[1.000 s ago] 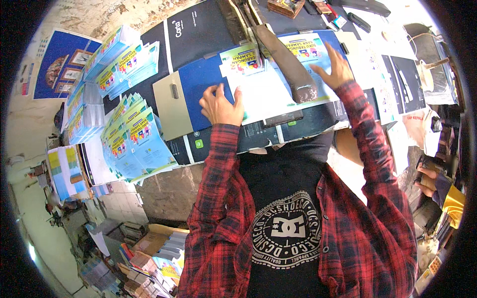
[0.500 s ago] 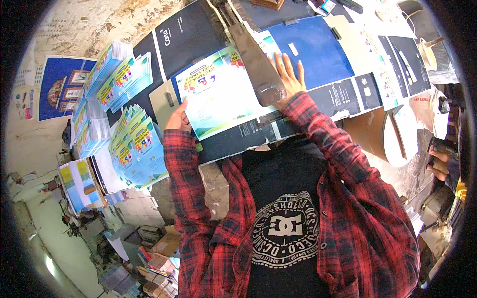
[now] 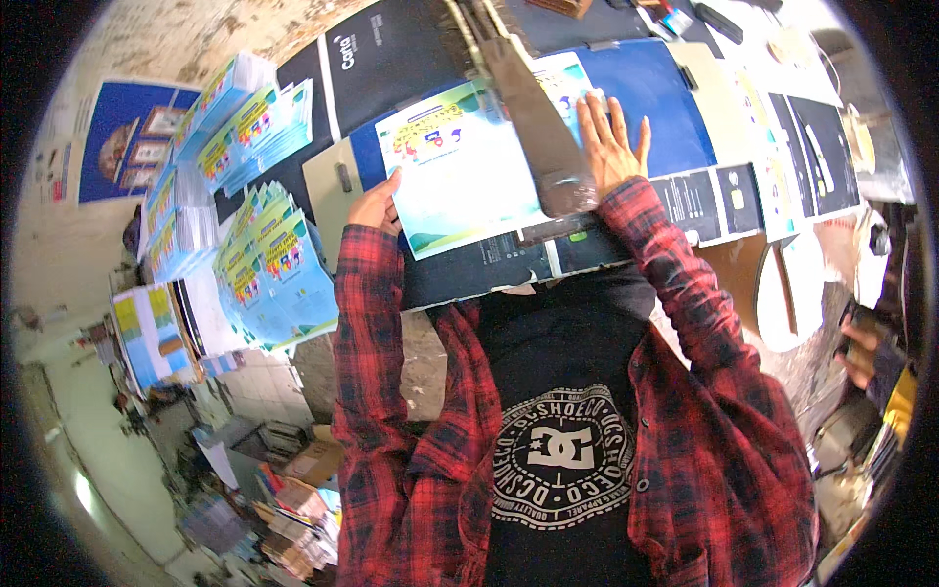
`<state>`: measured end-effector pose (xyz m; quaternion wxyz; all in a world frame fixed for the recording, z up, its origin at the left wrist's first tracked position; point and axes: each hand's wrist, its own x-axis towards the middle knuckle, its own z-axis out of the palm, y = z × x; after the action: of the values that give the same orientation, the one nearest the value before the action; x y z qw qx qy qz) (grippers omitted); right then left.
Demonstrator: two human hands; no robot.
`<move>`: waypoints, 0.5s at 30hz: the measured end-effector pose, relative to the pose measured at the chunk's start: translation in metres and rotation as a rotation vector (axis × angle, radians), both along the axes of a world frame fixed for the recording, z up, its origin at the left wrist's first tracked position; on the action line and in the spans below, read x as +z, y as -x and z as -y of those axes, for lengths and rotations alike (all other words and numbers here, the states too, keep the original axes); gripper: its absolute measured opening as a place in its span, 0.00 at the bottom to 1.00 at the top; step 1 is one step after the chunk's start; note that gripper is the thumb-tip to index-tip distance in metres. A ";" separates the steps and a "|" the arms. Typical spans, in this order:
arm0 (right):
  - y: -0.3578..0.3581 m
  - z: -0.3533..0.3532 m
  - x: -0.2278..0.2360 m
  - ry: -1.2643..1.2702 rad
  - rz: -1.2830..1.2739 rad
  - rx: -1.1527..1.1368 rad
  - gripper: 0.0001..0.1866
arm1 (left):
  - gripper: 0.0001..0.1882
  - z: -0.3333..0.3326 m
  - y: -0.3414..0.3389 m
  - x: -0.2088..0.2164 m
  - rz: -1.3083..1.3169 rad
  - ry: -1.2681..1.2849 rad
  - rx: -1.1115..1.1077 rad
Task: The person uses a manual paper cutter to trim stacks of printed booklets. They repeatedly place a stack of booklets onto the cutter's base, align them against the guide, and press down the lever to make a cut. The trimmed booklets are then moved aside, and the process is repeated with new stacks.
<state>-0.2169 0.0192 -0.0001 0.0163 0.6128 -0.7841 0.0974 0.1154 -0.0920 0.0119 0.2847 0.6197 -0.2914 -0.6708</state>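
Looked like a small workshop for printing and cutting paper, with the clock read from the middle of the head view. Had at one o'clock a long dark lever arm (image 3: 536, 127), similar to a paper cutter's, reaching over colourful printed sheets (image 3: 450, 176). Held at ten o'clock thick piles of prints (image 3: 235, 147), and at nine o'clock a fanned heap of blue-and-green covers (image 3: 284, 269), apparently many copies of one design. Contained at seven o'clock more stacks (image 3: 284, 543), probably of paper but rather blurred. Showed also, at eleven o'clock, a rough, stained wall (image 3: 235, 34), quite usual for a workroom.
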 end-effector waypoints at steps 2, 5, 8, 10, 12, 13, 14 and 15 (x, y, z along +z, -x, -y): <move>-0.001 0.000 0.004 -0.034 0.031 0.008 0.41 | 0.21 0.000 0.004 0.011 0.285 0.122 -0.002; 0.006 0.000 -0.024 -0.009 -0.188 0.017 0.40 | 0.32 -0.040 0.048 0.024 1.014 1.200 -0.272; 0.018 0.000 -0.036 0.016 0.001 0.068 0.43 | 0.39 -0.089 0.100 0.017 1.063 1.202 -0.682; 0.027 0.002 -0.041 0.043 0.148 0.092 0.41 | 0.42 -0.092 0.112 -0.003 1.147 1.152 -0.699; 0.014 0.001 -0.016 0.018 0.236 0.108 0.39 | 0.42 -0.094 0.109 -0.012 1.106 1.150 -0.634; 0.014 0.004 0.002 -0.005 0.262 0.110 0.37 | 0.42 -0.095 0.108 -0.013 1.081 1.157 -0.607; 0.027 0.010 0.018 -0.042 0.313 0.124 0.35 | 0.41 -0.096 0.108 -0.013 1.055 1.147 -0.597; 0.048 0.022 0.040 -0.088 0.371 0.129 0.33 | 0.41 -0.096 0.110 -0.012 1.031 1.140 -0.590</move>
<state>-0.2644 -0.0027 0.0401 -0.1613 0.6335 -0.7362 0.1752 0.0053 0.0043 0.0004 0.1980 0.5084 -0.8323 -0.0982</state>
